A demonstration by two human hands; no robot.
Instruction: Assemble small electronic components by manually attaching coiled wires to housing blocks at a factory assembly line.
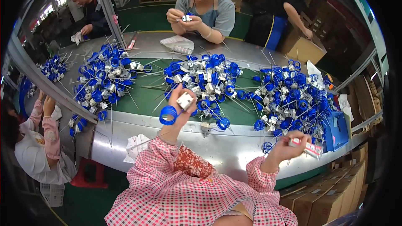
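Observation:
My left hand [180, 119] is raised over the near metal edge, its fingers closed round a small white boxy part [184, 101]. A blue coiled tube [168, 115] hangs beside that wrist, with a thin metal rod running below it. Off to the right, my right hand [286, 149] is closed on a white strip with red print [313, 149], which looks like labels and sticks out past the fingers. Just beyond my left hand lies a middle pile of similar white parts with blue coils [209, 75]. One such part [205, 127] rests alone on the metal ledge.
More piles lie at left [104, 75] and right [289, 96], thin rods poking out. A crumpled white paper [136, 146] and a blue bin [338, 132] flank me. Metal posts [109, 10] frame the bench. A person opposite [205, 12] handles a part; others work nearby. Cartons [322, 188] stand right.

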